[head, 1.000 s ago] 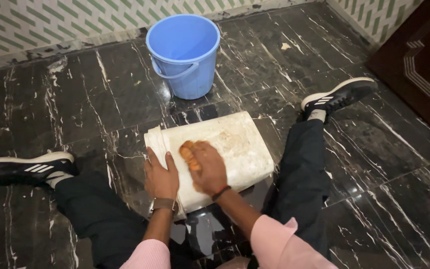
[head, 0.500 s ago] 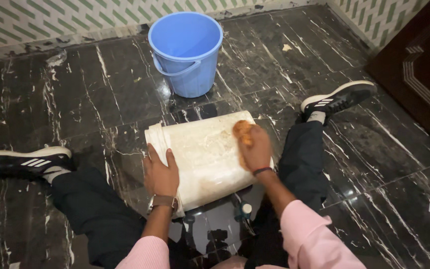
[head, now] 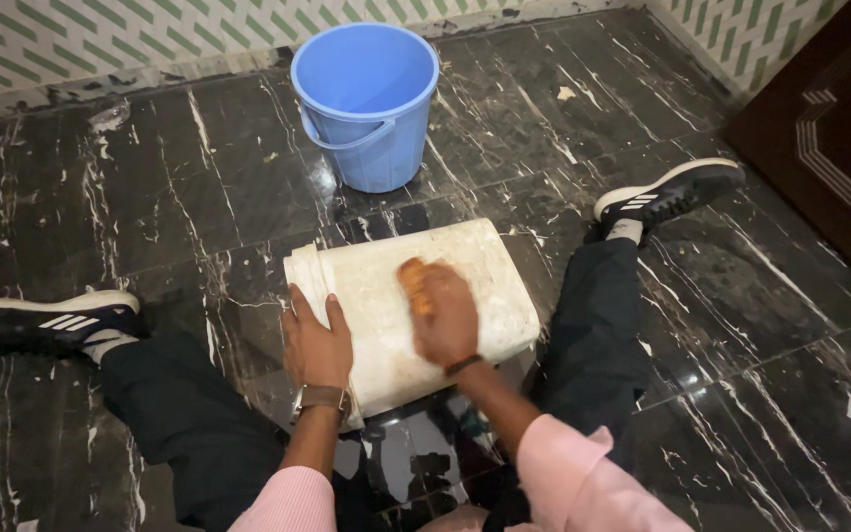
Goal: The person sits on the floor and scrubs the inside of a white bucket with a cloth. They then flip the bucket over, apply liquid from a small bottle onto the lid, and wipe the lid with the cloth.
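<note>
1. Head view: my left hand lies flat, fingers spread, on the left end of the white slab, which rests on the black marble floor between my legs. It presses down on the slab and grips nothing.
2. My right hand is on top of the slab near its middle, closed over an orange scrubber that sticks out past my fingertips on the far side. The hand is blurred, so I cannot tell how tightly it holds.
3. The slab is stained brownish, its long side running left to right and tilted a little. Its far edge faces the blue bucket, which stands upright and apart from it, near the tiled wall.
4. To the right of my right hand a bare stretch of slab runs to its rounded right end, just beside my right leg.
5. My left shoe and right shoe sit well out to either side. A dark door closes off the far right.
</note>
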